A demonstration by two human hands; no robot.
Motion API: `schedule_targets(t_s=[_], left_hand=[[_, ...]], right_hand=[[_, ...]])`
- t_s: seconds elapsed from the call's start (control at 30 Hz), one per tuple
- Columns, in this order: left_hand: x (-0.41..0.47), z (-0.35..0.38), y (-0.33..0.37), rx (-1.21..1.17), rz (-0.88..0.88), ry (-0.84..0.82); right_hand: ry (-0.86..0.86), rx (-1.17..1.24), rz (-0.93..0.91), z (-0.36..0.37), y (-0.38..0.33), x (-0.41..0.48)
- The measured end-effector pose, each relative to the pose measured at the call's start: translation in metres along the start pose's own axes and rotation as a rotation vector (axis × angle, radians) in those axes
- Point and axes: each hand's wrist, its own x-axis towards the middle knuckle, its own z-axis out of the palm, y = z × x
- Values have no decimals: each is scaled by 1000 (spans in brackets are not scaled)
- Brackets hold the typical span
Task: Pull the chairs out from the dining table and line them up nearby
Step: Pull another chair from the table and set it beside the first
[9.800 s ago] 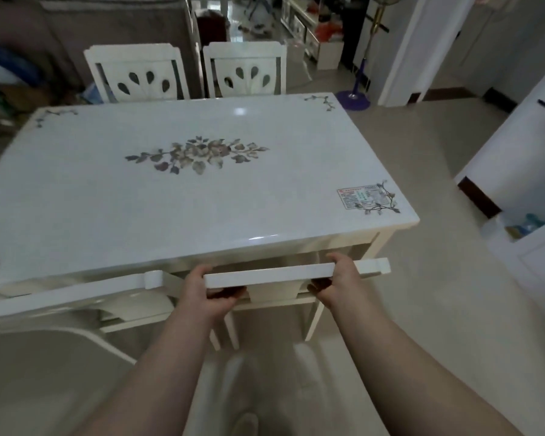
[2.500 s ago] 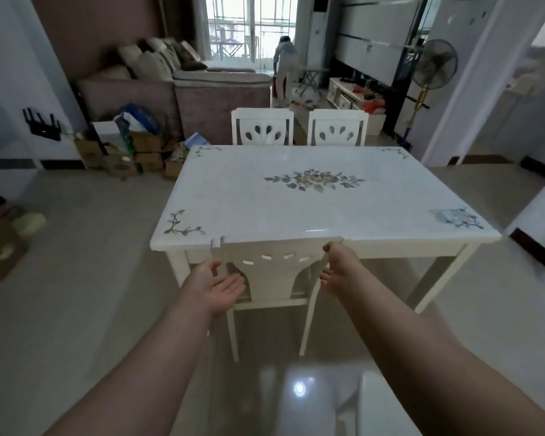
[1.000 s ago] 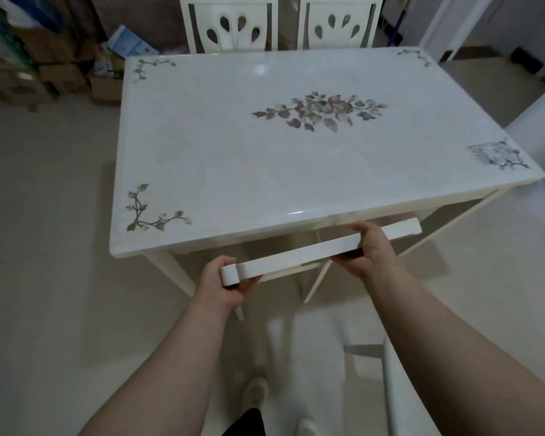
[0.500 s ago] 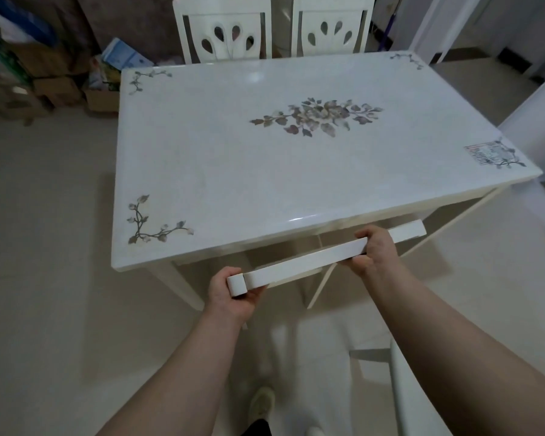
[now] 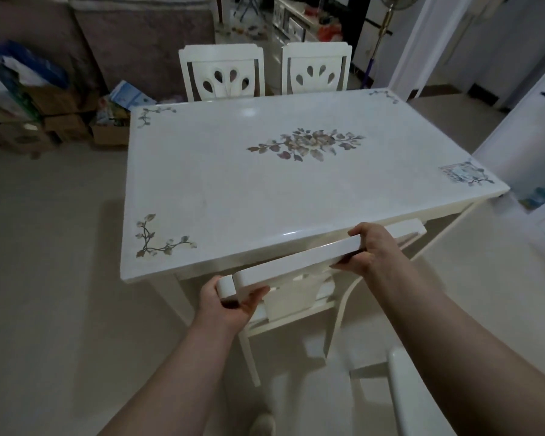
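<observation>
White chair now farther out from table

Both bare forearms were stretched forward from the bottom of the frame. The left hand was curled closed at lower centre, thumb up, fingers tucked under. The right hand was clamped higher, right of centre, knuckles up.

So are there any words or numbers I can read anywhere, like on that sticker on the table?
Rectangular sticker on the glossy white floral table, near right corner: has print, too blurred to read.
Blue-and-white packets in the brown cardboard boxes: too small to read.
No other text is visible.
</observation>
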Motion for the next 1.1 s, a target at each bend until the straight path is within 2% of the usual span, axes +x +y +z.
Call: schedule_targets(t_s=[0.4,0.67,1.1], left_hand=[[-68,-57,-50,16,-41,14],[-109,-85,-65,66,-72,24],[-156,-162,-39,170,-195,-9]], right_hand=[[-65,-37,-44,-71,35,-88],[-74,-15,0,-103,64,-133],[80,74,-49,-122,153,-207]])
